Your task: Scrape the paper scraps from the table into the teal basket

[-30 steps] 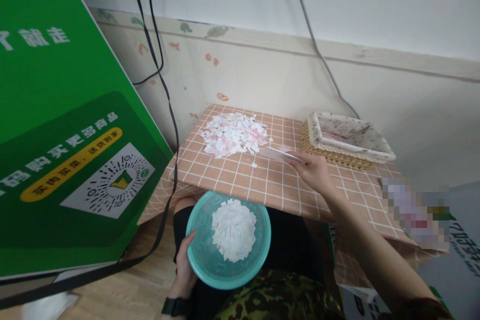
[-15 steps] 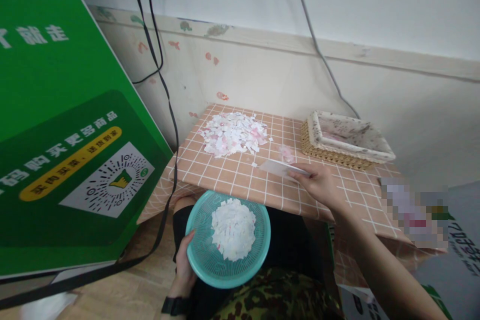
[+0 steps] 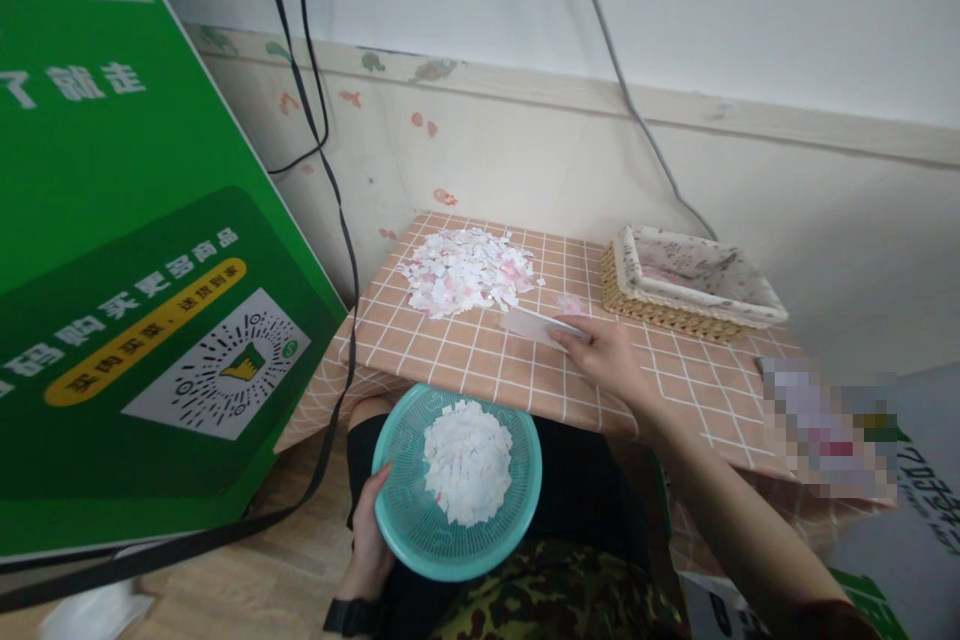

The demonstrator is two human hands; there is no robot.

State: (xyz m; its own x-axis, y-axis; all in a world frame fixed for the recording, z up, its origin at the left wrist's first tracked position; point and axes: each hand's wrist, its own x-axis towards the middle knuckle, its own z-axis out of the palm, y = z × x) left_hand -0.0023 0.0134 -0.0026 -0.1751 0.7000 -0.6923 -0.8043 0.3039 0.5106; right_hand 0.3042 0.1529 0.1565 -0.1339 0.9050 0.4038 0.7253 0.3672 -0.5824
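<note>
My left hand (image 3: pixel 373 535) grips the left rim of a round teal plastic colander (image 3: pixel 409 500), held over my lap below the table edge. A mound of white paper scraps (image 3: pixel 469 465) lies inside it. Over the table, my right hand (image 3: pixel 604 350) pinches the right end of a flat white card (image 3: pixel 529 324), its far end pointing left. Just beyond that end spreads a wide pile of white and pinkish paper scraps (image 3: pixel 465 270). A small pink scrap (image 3: pixel 570 303) rests behind the card.
A checked brown cloth covers the table (image 3: pixel 465 360), which stands against the wall. At the back right sits a wicker basket (image 3: pixel 675 315) with a patterned liner. A big green panel (image 3: pixel 112 170) and a hanging black strap (image 3: pixel 341 220) are on the left.
My right hand has moved left with the card, bringing it closer to the scrap pile. The left hand and colander have stayed nearly in place.
</note>
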